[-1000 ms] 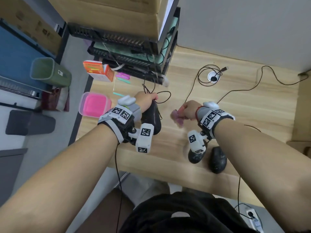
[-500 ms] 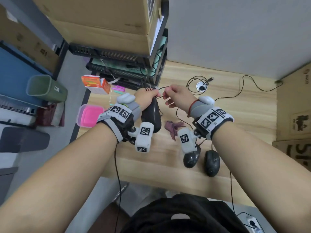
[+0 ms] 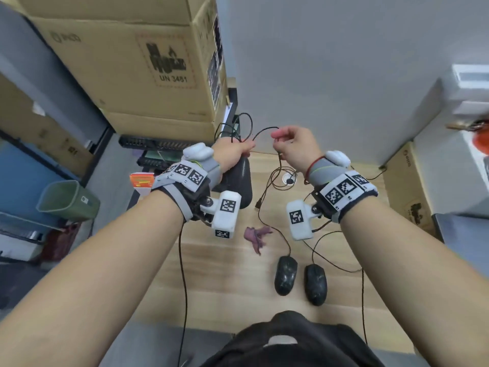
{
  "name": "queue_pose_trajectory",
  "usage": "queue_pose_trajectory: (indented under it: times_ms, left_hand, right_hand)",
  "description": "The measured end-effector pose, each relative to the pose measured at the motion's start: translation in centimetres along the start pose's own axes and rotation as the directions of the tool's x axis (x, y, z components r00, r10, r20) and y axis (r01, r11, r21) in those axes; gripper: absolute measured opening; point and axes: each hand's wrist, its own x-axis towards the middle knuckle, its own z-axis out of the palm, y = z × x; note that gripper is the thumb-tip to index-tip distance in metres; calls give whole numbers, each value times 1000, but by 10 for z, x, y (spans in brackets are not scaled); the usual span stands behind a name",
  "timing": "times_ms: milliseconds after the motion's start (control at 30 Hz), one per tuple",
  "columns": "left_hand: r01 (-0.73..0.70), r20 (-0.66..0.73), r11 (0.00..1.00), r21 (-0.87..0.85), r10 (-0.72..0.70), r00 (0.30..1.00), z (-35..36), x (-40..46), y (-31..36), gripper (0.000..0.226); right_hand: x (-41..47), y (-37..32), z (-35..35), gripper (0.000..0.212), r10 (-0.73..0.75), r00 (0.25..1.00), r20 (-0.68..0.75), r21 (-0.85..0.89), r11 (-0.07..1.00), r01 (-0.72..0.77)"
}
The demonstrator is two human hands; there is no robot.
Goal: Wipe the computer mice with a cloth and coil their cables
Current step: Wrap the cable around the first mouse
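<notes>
Change: both my hands have risen off the surface since half a second ago, and the cable between them now arches higher, up against the grey wall.
Left hand (image 3: 232,152): my grip is clamped round the held mouse (image 3: 236,181), which hangs nose-up below my fingers, with loops of its cable (image 3: 264,132) gathered at my fingertips.
Right hand (image 3: 296,147): my grip pinches the same cable just beside the left hand; the free length drops from it toward the surface.
Plug (image 3: 258,205): the cable's end dangles just right of the held mouse, above the cloth.
Cloth (image 3: 256,234): purple, crumpled, lying on the wooden surface (image 3: 211,266) below the held mouse, touched by neither hand.
Other mice: first mouse (image 3: 285,275) and second mouse (image 3: 316,284) lie side by side on the surface, down and to the right of the cloth, their cables trailing loose away from them.
Cardboard box (image 3: 137,62): stacked up and to the left of the held mouse.
Green bin (image 3: 67,200): on the floor, well left of the held mouse.
</notes>
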Motion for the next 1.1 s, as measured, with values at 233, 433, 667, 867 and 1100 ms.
queue_pose_trajectory:
  times_ms: [233, 433, 667, 867, 1100]
  left_hand:
    - [-3, -72, 976, -217, -13, 997, 15, 7, 27, 14]
    - [-12, -94, 981, -195, -7, 996, 21, 10, 37, 42]
    - [15, 37, 960, -280, -5, 999, 30, 2, 33, 48]
    - [18, 204, 971, -238, 32, 978, 24, -6, 35, 13]
    - [-35, 212, 993, -114, 59, 975, 30, -9, 27, 51]
  right_hand:
    - [-31, -23, -24, 39, 8, 929, 371, 41, 999, -25]
    - [-37, -21, -23, 23, 26, 933, 360, 109, 992, -70]
    - [-30, -18, -28, 34, 44, 997, 68, 227, 972, -59]
    - [-28, -17, -26, 30, -1, 997, 83, 207, 978, -16]
    - [-22, -15, -35, 45, -96, 936, 340, 11, 995, 98]
